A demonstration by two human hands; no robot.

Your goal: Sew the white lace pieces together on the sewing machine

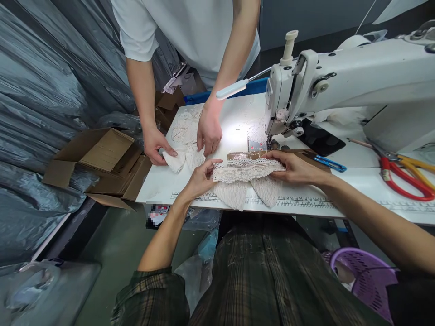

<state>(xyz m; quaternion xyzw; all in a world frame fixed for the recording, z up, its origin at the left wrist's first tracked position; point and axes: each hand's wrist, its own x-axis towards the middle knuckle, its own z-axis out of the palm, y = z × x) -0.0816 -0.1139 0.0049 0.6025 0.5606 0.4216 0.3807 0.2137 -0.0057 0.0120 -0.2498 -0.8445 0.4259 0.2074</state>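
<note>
A white lace piece (pixel 248 173) with a banded upper edge is stretched between my two hands at the table's front. My left hand (pixel 201 177) pinches its left end. At the right end my right hand (pixel 292 167) grips it, thumb and fingers closed on the edge. Two pointed lace flaps (pixel 231 194) hang down over the printed ruler. Just behind the lace, the sewing machine's (pixel 282 97) needle and presser foot stand above the metal plate (pixel 257 146). Whether the lace touches the plate I cannot tell.
Across the table a co-worker's hands (pixel 209 129) handle more white lace (pixel 188 156). On the right lie blue thread snips (pixel 329 163), red-handled scissors (pixel 404 176) and a black phone (pixel 317 138). A lamp (pixel 233 89) reaches over the table. Cardboard boxes (pixel 98 158) stand left, a purple basket (pixel 365 276) below.
</note>
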